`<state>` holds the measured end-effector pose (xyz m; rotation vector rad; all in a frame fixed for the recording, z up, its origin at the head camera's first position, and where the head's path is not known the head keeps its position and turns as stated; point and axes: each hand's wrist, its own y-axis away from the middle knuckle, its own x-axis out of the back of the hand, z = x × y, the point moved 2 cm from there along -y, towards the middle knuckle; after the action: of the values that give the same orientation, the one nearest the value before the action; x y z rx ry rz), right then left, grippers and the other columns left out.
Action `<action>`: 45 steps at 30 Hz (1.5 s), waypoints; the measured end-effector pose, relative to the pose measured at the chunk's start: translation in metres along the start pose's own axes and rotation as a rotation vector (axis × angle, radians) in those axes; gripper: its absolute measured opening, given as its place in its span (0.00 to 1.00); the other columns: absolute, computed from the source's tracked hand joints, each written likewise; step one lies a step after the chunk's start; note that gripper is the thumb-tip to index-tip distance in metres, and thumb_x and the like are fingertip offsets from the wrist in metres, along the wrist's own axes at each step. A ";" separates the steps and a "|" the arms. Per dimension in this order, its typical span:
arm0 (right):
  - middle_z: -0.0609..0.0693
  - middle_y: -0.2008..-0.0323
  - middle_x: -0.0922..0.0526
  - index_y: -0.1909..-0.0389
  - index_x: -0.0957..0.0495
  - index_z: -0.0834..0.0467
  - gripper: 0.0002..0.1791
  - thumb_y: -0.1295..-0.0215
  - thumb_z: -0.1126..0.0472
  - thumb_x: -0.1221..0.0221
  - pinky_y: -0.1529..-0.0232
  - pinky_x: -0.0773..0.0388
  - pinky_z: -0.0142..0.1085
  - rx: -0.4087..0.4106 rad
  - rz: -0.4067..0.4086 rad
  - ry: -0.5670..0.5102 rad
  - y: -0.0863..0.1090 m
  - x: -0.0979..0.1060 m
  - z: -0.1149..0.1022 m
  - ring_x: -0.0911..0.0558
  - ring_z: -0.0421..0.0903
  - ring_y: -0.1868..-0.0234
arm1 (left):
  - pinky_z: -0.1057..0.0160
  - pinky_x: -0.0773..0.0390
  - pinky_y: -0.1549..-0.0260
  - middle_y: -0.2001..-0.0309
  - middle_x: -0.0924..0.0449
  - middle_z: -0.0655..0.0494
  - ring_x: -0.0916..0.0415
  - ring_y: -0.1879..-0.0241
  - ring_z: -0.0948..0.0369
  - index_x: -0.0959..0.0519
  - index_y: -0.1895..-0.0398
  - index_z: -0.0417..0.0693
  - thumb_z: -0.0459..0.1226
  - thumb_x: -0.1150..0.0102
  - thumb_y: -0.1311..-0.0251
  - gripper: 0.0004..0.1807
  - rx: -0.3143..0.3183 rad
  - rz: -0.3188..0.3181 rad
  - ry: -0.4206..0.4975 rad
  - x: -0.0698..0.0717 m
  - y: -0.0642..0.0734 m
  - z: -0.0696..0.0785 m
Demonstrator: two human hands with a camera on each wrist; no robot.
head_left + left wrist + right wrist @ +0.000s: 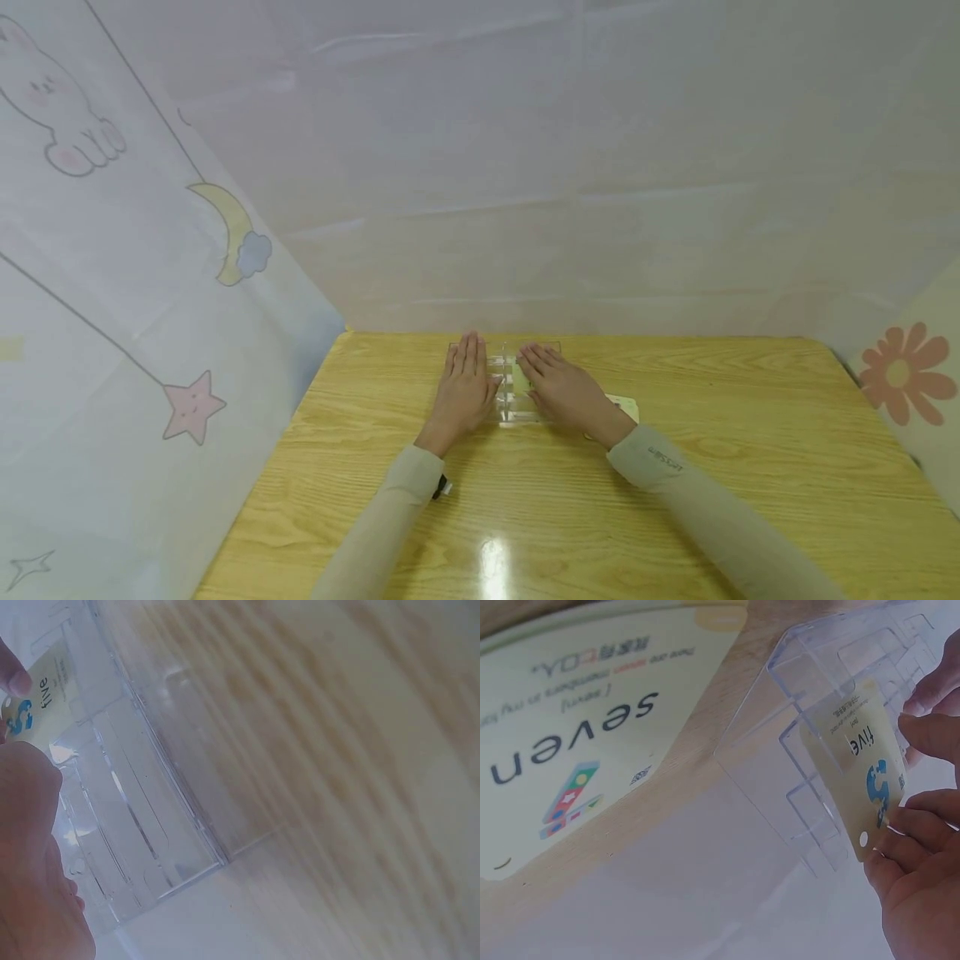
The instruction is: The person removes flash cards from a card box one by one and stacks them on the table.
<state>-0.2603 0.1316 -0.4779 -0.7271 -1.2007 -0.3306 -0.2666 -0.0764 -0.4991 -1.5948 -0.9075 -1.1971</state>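
Note:
A clear plastic rack with several slots and ribs stands on the table between both hands. A pale card printed "five" with a blue figure 5 leans tilted in it, partly behind the clear plastic. My left hand lies along the rack's left side with fingers extended; in the left wrist view it hides part of the plastic. On the other side, my right hand reaches over the card with fairly straight fingers. In the right wrist view, its fingertips rest at the card's edge, near the punched hole.
Beside the right wrist lie loose cards; the top one reads "seven" with a coloured figure 7. The wooden table meets a pale sheet wall just beyond the rack. Another printed sheet rises at the left.

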 end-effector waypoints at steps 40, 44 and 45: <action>0.59 0.31 0.29 0.30 0.34 0.63 0.28 0.30 0.64 0.43 0.28 0.33 0.45 0.007 0.083 -0.002 0.003 -0.008 -0.005 0.30 0.54 0.29 | 0.49 0.66 0.21 0.21 0.76 0.43 0.76 0.20 0.51 0.65 0.22 0.36 0.54 0.67 0.23 0.41 0.008 -0.022 -0.006 -0.003 -0.002 0.000; 0.57 0.31 0.29 0.30 0.33 0.62 0.29 0.32 0.69 0.42 0.29 0.32 0.44 0.011 0.090 0.012 0.004 -0.005 -0.005 0.29 0.52 0.29 | 0.49 0.66 0.21 0.21 0.75 0.43 0.76 0.20 0.51 0.64 0.22 0.36 0.53 0.66 0.24 0.41 0.009 -0.019 -0.006 -0.002 -0.002 0.000; 0.57 0.31 0.28 0.31 0.32 0.61 0.29 0.33 0.69 0.42 0.29 0.31 0.44 0.011 0.092 0.015 0.005 -0.003 -0.005 0.28 0.52 0.30 | 0.49 0.66 0.21 0.21 0.75 0.43 0.76 0.20 0.51 0.64 0.22 0.36 0.54 0.67 0.24 0.41 0.010 -0.020 -0.007 -0.002 -0.002 0.000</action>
<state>-0.2549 0.1311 -0.4830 -0.7663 -1.1504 -0.2521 -0.2687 -0.0755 -0.5011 -1.5862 -0.9350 -1.1999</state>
